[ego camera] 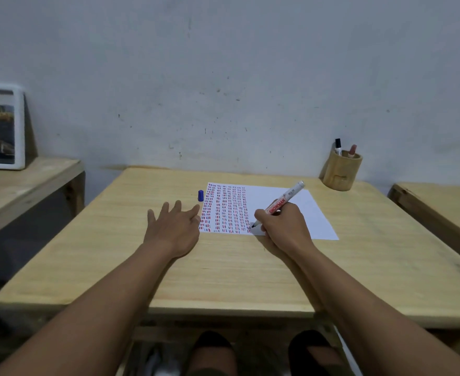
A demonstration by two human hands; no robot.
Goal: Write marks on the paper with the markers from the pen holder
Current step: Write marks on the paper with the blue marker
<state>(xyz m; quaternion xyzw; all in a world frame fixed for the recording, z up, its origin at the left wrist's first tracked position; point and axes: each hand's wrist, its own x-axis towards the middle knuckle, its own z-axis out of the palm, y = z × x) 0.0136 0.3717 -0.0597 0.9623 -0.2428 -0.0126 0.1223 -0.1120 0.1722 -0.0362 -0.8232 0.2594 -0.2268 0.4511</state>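
A white sheet of paper (304, 213) lies on the wooden table (223, 267), its left half filled with columns of short red and blue marks. My right hand (283, 226) grips a white marker (285, 199) with a red label, its dark tip touching the paper near the sheet's front edge. My left hand (173, 226) rests flat on the table with fingers spread, its fingertips at the paper's left edge. A blue cap (200, 195) stands on the table just left of the paper. The wooden pen holder (341, 172) at the back right holds a black marker (338, 146) and a reddish one (353, 151).
A grey wall runs directly behind the table. A lower wooden surface at the left carries a white-framed picture (0, 128). Another wooden table edge (440, 213) sits at the right. My knees show below the table's front edge.
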